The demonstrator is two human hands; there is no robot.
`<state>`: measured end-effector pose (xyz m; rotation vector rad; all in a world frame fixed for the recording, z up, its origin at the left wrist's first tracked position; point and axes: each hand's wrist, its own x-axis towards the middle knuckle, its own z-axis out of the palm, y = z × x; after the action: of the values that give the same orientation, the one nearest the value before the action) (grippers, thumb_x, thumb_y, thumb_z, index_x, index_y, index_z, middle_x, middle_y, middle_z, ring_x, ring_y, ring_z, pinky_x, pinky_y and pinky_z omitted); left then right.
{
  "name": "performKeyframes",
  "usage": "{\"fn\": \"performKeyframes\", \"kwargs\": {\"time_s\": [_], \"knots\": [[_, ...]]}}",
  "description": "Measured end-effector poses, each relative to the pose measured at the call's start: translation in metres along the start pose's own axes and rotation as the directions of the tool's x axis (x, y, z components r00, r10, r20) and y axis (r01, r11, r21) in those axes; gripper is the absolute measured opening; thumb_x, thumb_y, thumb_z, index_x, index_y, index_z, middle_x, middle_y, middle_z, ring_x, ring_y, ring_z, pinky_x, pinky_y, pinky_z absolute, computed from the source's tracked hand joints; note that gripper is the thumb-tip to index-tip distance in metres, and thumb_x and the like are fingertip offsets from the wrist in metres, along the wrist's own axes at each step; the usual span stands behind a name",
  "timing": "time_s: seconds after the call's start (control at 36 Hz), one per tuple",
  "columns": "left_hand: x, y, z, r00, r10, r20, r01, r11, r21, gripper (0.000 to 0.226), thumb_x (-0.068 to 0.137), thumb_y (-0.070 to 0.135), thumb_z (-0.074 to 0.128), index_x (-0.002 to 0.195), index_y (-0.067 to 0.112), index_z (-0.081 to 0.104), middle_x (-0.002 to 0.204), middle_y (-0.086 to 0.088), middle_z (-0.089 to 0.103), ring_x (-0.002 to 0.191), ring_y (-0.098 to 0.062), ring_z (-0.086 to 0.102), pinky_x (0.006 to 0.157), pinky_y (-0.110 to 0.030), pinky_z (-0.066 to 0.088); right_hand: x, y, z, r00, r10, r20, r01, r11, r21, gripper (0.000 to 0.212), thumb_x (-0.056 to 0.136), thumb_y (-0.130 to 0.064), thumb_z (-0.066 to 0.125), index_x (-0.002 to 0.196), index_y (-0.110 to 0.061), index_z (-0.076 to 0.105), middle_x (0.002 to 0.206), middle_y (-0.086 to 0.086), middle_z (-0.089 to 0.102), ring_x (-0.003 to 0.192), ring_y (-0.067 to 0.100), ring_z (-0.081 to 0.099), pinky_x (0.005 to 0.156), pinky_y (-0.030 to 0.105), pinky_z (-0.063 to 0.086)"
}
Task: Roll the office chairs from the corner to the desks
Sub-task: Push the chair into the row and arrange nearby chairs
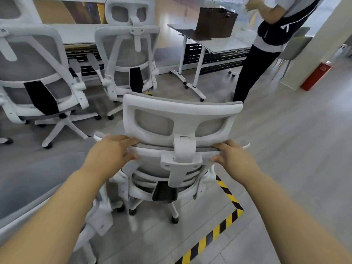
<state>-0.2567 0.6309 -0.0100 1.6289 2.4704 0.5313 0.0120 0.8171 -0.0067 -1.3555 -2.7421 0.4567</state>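
Grey floor tiles [285,149] run across an office space, with black-and-yellow hazard tape [226,221] marking a corner on the floor just right of the nearest chair's base. No writing or brand can be read anywhere; coloured marks on the far wall are too blurred to make out.

Both bare arms reach forward from the bottom of the view. The left hand [110,149] curls over the top edge of the nearest office chair [179,119], left of the headrest bracket, fingers on the far side and thumb on the near side. The right hand [231,156] closes on the same edge to the right of the bracket, in a like grip. This white-framed, grey-mesh chair stands with its back to the camera and its castors on the floor.

Ahead to the left, two matching chairs, one at far left [38,73] and one at centre [127,60], face a long white desk [80,33]. Right of them a small rolling desk [192,33] carries a brown box [217,22]. Another person [266,35] stands beside it, just beyond the held chair. A red box [316,75] sits on the floor at far right.
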Motion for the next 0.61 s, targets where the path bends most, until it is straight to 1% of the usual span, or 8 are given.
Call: {"fn": "performKeyframes", "kwargs": {"time_s": [0.06, 0.19, 0.25, 0.33, 0.42, 0.47, 0.56, 0.61], "knots": [[0.010, 0.004, 0.004, 1.000, -0.016, -0.020, 0.016, 1.000, -0.017, 0.038, 0.084, 0.030, 0.067, 0.120, 0.023, 0.063, 0.118, 0.000, 0.064, 0.112, -0.027, 0.055, 0.104, -0.042, 0.034, 0.014, 0.006, -0.003, 1.000, -0.003, -0.004, 0.003, 1.000, 0.027, 0.040, 0.089, -0.038, 0.059, 0.127, -0.027, 0.056, 0.131, 0.001, 0.048, 0.118, 0.029, 0.042, 0.094, 0.036, 0.037], [0.032, 0.017, 0.010, 0.998, -0.062, -0.019, 0.061, 0.998, -0.025, 0.040, 0.088, 0.030, 0.061, 0.127, 0.023, 0.057, 0.126, 0.000, 0.060, 0.120, -0.024, 0.050, 0.112, -0.042, 0.023, 0.048, 0.025, -0.012, 0.999, -0.042, 0.021, 0.041, 0.998, 0.038, 0.039, 0.090, -0.036, 0.058, 0.127, -0.025, 0.056, 0.129, 0.002, 0.048, 0.119, 0.029, 0.040, 0.101, 0.039, 0.036], [0.040, 0.023, 0.014, 0.997, -0.069, -0.026, 0.068, 0.998, -0.017, 0.040, 0.089, 0.031, 0.060, 0.128, 0.024, 0.056, 0.125, 0.000, 0.060, 0.120, -0.024, 0.051, 0.110, -0.043, 0.025, 0.062, 0.035, -0.016, 0.998, -0.063, 0.016, 0.062, 0.997, 0.040, 0.038, 0.090, -0.035, 0.058, 0.126, -0.025, 0.056, 0.129, 0.001, 0.048, 0.118, 0.027, 0.040, 0.102, 0.039, 0.034], [0.049, 0.037, 0.022, 0.994, -0.098, -0.050, 0.098, 0.995, -0.002, 0.039, 0.088, 0.030, 0.061, 0.127, 0.027, 0.056, 0.122, 0.001, 0.062, 0.115, -0.024, 0.053, 0.098, -0.044, 0.039, 0.083, 0.052, -0.021, 0.993, -0.119, 0.013, 0.119, 0.992, 0.030, 0.037, 0.090, -0.032, 0.058, 0.126, -0.022, 0.057, 0.130, 0.004, 0.048, 0.115, 0.025, 0.040, 0.106, 0.038, 0.028], [0.057, 0.055, 0.032, 0.987, -0.132, -0.090, 0.131, 0.991, -0.020, 0.039, 0.086, 0.028, 0.063, 0.125, 0.025, 0.058, 0.120, 0.001, 0.063, 0.114, -0.025, 0.054, 0.102, -0.049, 0.038, 0.104, 0.074, -0.027, 0.983, -0.181, 0.012, 0.180, 0.983, 0.045, 0.036, 0.090, -0.032, 0.058, 0.125, -0.022, 0.057, 0.129, 0.004, 0.049, 0.116, 0.029, 0.039, 0.106, 0.036, 0.026], [0.063, 0.068, 0.039, 0.982, -0.158, -0.107, 0.156, 0.987, -0.027, 0.039, 0.086, 0.028, 0.064, 0.125, 0.025, 0.058, 0.121, 0.001, 0.063, 0.116, -0.024, 0.053, 0.104, -0.048, 0.036, 0.119, 0.088, -0.031, 0.978, -0.209, 0.022, 0.208, 0.977, 0.053, 0.036, 0.090, -0.033, 0.058, 0.124, -0.023, 0.058, 0.128, 0.004, 0.049, 0.117, 0.031, 0.038, 0.104, 0.036, 0.028], [0.070, 0.091, 0.046, 0.961, -0.242, -0.130, 0.236, 0.970, -0.056, 0.039, 0.087, 0.027, 0.063, 0.126, 0.027, 0.058, 0.125, 0.002, 0.060, 0.119, -0.022, 0.050, 0.096, -0.039, 0.039, 0.138, 0.106, -0.040, 0.969, -0.242, 0.048, 0.239, 0.968, 0.073, 0.036, 0.090, -0.033, 0.058, 0.124, -0.022, 0.058, 0.127, 0.002, 0.049, 0.119, 0.032, 0.037, 0.099, 0.040, 0.036], [0.075, 0.106, 0.050, 0.948, -0.288, -0.138, 0.280, 0.957, -0.069, 0.039, 0.088, 0.026, 0.063, 0.126, 0.028, 0.058, 0.127, 0.001, 0.059, 0.119, -0.021, 0.049, 0.095, -0.036, 0.039, 0.150, 0.118, -0.045, 0.955, -0.290, 0.056, 0.287, 0.957, 0.050, 0.035, 0.090, -0.033, 0.057, 0.123, -0.022, 0.058, 0.126, 0.002, 0.049, 0.118, 0.032, 0.040, 0.096, 0.042, 0.040]]}}
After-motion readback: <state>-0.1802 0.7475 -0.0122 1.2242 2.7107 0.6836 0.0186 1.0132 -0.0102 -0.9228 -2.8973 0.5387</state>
